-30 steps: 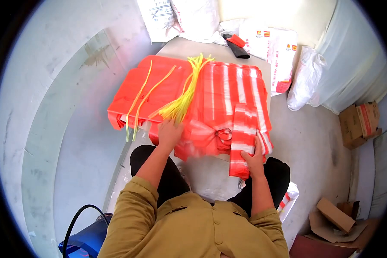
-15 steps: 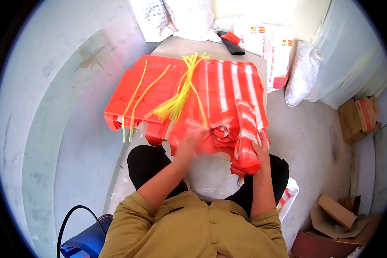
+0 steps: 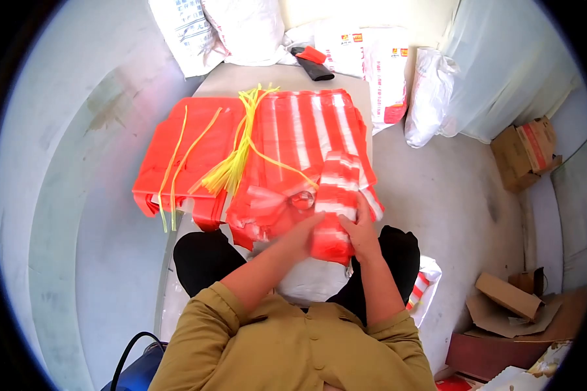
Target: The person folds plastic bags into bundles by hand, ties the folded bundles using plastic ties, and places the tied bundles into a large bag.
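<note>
A folded bundle of red-and-white striped plastic bags (image 3: 336, 189) lies slanted at the near right of a flat stack of the same bags (image 3: 293, 133). My right hand (image 3: 364, 236) grips its right side, thumb across the near end. Against the bundle's left edge is my left hand (image 3: 312, 229), closed on it and partly blurred, its fingers mostly hidden. Yellow ties (image 3: 225, 173) lie bunched across the stack, one strand reaching toward the bundle. Left of them sits a plain red stack of plastic bags (image 3: 199, 137) with two loose yellow strands on top.
Printed white sacks (image 3: 244, 29) stand behind the table (image 3: 222, 78). A black-and-red item (image 3: 314, 67) lies at its far edge. Cardboard boxes (image 3: 525, 153) are on the right, with flattened cardboard (image 3: 512, 306) nearer. A white sack with striped contents (image 3: 427, 280) is beside my right knee.
My left hand has moved right, from the loose bag edges onto the bundle's left side. The bundle now lies more squarely between both hands. The whole view has shifted.
</note>
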Demonstrator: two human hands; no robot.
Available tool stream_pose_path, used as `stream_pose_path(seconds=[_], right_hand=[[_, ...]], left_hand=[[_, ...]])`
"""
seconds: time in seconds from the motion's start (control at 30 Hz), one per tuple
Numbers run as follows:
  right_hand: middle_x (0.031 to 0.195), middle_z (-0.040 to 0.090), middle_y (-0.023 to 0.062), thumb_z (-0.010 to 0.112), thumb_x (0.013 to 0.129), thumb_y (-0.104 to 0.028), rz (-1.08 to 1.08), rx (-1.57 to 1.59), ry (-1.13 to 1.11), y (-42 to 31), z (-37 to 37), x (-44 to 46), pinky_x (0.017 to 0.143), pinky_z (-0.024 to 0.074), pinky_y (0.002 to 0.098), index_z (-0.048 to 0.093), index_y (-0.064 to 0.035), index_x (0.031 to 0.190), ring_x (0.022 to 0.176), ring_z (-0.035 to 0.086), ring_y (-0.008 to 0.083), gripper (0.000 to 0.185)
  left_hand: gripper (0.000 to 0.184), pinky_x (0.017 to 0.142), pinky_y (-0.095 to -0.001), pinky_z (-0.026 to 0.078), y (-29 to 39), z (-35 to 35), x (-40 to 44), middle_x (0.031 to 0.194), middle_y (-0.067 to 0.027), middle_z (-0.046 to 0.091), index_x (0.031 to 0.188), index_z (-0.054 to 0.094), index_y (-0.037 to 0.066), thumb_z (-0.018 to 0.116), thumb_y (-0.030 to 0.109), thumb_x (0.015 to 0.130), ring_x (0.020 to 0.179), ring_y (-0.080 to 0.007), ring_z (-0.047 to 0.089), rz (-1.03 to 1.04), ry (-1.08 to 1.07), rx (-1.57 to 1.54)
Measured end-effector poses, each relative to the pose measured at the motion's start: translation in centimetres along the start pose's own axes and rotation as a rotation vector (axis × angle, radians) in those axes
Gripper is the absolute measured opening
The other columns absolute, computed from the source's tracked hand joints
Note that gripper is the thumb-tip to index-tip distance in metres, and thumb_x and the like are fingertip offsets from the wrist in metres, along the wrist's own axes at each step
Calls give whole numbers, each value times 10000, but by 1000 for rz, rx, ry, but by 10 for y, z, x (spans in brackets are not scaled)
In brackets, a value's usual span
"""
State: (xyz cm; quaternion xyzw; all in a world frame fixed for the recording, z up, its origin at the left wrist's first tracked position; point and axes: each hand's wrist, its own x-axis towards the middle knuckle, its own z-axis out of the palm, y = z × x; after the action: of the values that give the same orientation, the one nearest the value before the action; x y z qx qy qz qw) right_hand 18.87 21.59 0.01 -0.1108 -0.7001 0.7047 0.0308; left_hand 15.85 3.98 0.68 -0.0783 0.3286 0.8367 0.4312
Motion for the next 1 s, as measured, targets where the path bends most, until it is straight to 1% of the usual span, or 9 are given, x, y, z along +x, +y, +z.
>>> stream_pose_path(seconds=[0.03,0.07,0.1,0.13,0.27,0.37,0.5,0.77,1.0], right_hand=[[1560,448,145,626,1008,-95,-31,2,22,14,-3,5,1082,464,364,283,-64,1636,1353,506,222,716],[1533,479,130,604,1028,-123,-61,4,45,36,-7,14,1030,490,338,288,-76,1638,1293,545,201,688],[1506,510,116,582,1049,-152,-92,6,68,48,-11,19,978,516,313,292,-88,1639,1233,584,180,661],[1303,640,46,522,1091,-223,159,36,62,12,-12,4,738,502,223,340,-138,1630,941,623,80,575],[1100,685,-1,536,1088,-216,192,244,10,28,-18,12,581,436,204,414,-179,1599,746,570,30,527],[1043,699,4,564,1070,-184,230,500,-49,40,-13,22,551,457,212,477,-148,1550,686,569,36,489],[949,701,3,621,1028,-124,397,695,50,-15,15,11,500,457,209,564,-93,1449,570,527,31,426],[841,657,-6,649,950,-21,296,421,45,7,-56,35,464,338,176,663,-63,1188,541,453,29,242],[842,660,14,596,941,-45,170,125,219,-13,-108,51,461,301,204,660,-28,1114,548,433,29,185]], left_hand=[[499,1100,-478,505,2,-2,-2,1376,-141,654,1422,563,12,625,332,1043,1262,-303,633,-2,57,54],[459,1068,-461,540,3,-11,3,1348,-150,666,1398,561,-6,666,116,967,1198,-294,673,-46,42,-23],[456,1072,-464,538,1,-23,9,1348,-156,665,1393,562,-11,664,114,967,1206,-296,669,-50,64,-16],[453,1076,-466,536,-2,-33,13,1348,-162,664,1389,562,-16,662,111,966,1213,-298,666,-54,86,-8],[467,1089,-484,529,10,-25,4,1361,-173,654,1399,543,-23,658,102,964,1233,-315,657,-66,20,-8],[497,1097,-502,521,7,-28,13,1380,-175,641,1426,518,-18,659,108,967,1242,-329,651,-47,-7,11],[507,1094,-506,522,8,-20,14,1387,-174,637,1436,510,-12,661,110,968,1239,-329,652,-92,-15,-4],[475,1005,-455,577,40,-7,17,1332,-155,667,1406,550,1,636,38,940,1161,-287,690,8,49,334],[704,1010,-415,562,43,-16,55,1376,-176,621,1525,405,14,680,-48,879,1215,-290,652,168,223,486]])
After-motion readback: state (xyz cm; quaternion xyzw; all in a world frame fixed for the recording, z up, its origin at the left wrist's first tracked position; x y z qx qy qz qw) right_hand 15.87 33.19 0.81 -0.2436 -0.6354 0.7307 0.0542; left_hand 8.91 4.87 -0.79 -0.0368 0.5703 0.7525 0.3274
